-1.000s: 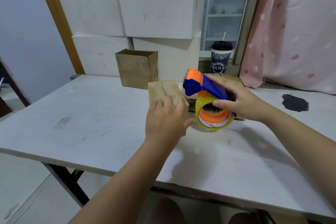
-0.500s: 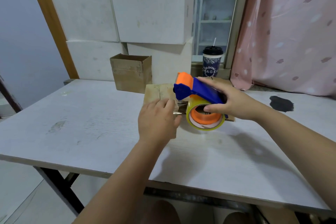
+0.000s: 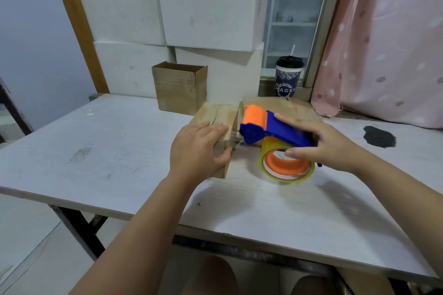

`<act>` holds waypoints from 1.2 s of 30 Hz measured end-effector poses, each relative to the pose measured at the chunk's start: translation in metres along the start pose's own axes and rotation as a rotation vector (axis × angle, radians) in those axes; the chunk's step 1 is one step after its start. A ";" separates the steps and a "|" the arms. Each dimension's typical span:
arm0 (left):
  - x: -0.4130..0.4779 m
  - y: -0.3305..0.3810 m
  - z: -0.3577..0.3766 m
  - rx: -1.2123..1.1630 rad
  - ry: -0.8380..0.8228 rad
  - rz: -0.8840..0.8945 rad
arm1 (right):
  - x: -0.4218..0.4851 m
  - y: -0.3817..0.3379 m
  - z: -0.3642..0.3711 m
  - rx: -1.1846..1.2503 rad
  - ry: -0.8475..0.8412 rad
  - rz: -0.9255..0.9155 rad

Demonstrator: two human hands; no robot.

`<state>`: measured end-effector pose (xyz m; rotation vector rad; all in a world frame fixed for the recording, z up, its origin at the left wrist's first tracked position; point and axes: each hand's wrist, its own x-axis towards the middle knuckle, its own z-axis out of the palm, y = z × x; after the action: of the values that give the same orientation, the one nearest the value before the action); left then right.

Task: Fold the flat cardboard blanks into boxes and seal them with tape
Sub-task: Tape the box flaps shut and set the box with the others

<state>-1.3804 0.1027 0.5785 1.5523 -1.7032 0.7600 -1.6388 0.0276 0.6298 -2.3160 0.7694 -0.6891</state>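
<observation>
At frame centre, left hand (image 3: 199, 148) pressed flat, fingers straight, atop the cardboard box (image 3: 217, 114); right hand (image 3: 333, 146) gripped the tape dispenser (image 3: 282, 130) just right of it.

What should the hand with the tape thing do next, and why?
Probably roll the tape dispenser leftward across the top of the box, over its seam. The right hand holds it at the box's right edge, while the left hand presses the top flat.

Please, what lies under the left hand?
The left hand rests on a closed cardboard box, thumb against its side. The flap seam shows beyond the fingers; the palm hides the rest of the top.
</observation>
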 end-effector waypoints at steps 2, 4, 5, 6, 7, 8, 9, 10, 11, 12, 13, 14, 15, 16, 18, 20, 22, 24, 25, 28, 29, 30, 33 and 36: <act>-0.001 0.001 0.001 -0.007 -0.008 -0.019 | -0.001 -0.003 -0.003 0.035 0.008 -0.026; 0.001 0.001 -0.001 -0.017 -0.030 -0.042 | -0.001 -0.007 -0.007 0.053 -0.021 -0.032; 0.001 0.001 -0.002 -0.022 -0.046 -0.052 | 0.000 -0.009 -0.009 0.050 -0.036 -0.023; 0.002 0.001 -0.003 -0.023 -0.060 -0.057 | 0.000 -0.011 -0.011 0.049 -0.045 -0.017; 0.002 0.001 -0.005 -0.024 -0.072 -0.060 | 0.000 -0.012 -0.013 0.048 -0.048 -0.011; 0.002 0.000 -0.006 -0.028 -0.083 -0.064 | 0.000 -0.014 -0.015 0.037 -0.054 -0.001; 0.002 0.000 -0.007 -0.034 -0.097 -0.073 | -0.001 -0.015 -0.016 0.015 -0.064 0.018; 0.001 0.000 -0.008 -0.040 -0.110 -0.084 | -0.001 -0.015 -0.016 -0.011 -0.080 0.040; 0.001 0.001 -0.009 -0.044 -0.115 -0.091 | -0.002 -0.014 -0.015 -0.035 -0.101 0.059; 0.001 0.001 -0.010 -0.047 -0.117 -0.097 | -0.002 -0.014 -0.015 -0.053 -0.130 0.078; 0.001 0.002 -0.010 -0.051 -0.120 -0.102 | -0.001 -0.015 -0.015 -0.067 -0.154 0.095; 0.001 0.002 -0.011 -0.057 -0.125 -0.109 | 0.000 -0.016 -0.016 -0.083 -0.170 0.109; 0.001 0.002 -0.011 -0.062 -0.129 -0.116 | 0.001 -0.019 -0.019 -0.104 -0.179 0.114; 0.002 0.002 -0.011 -0.061 -0.130 -0.120 | 0.003 -0.021 -0.022 -0.132 -0.185 0.109; 0.002 0.002 -0.011 -0.053 -0.130 -0.124 | 0.006 -0.025 -0.029 -0.155 -0.189 0.088; 0.001 0.002 -0.011 -0.055 -0.137 -0.141 | 0.005 -0.026 -0.031 -0.060 -0.168 0.070; 0.001 0.002 -0.011 -0.062 -0.140 -0.156 | 0.003 -0.023 -0.029 0.055 -0.121 0.051; 0.001 0.003 -0.011 -0.070 -0.140 -0.163 | -0.002 -0.017 -0.026 0.099 -0.070 0.032; 0.001 0.003 -0.011 -0.070 -0.143 -0.161 | -0.004 -0.015 -0.025 0.114 -0.048 0.023; 0.001 0.004 -0.013 -0.072 -0.171 -0.153 | -0.009 -0.013 -0.023 0.064 -0.043 0.027; 0.001 0.004 -0.014 -0.079 -0.177 -0.157 | -0.010 -0.013 -0.022 0.000 -0.070 0.029; 0.001 0.005 -0.014 -0.087 -0.179 -0.164 | -0.011 -0.014 -0.021 -0.074 -0.106 0.037; 0.001 0.006 -0.014 -0.089 -0.182 -0.159 | -0.011 -0.015 -0.018 -0.182 -0.159 0.072; 0.002 0.008 -0.016 -0.044 -0.171 -0.123 | -0.004 -0.022 -0.017 -0.281 -0.221 0.036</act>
<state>-1.3868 0.1150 0.5896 1.7150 -1.7139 0.5369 -1.6448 0.0383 0.6548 -2.5682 0.8467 -0.3160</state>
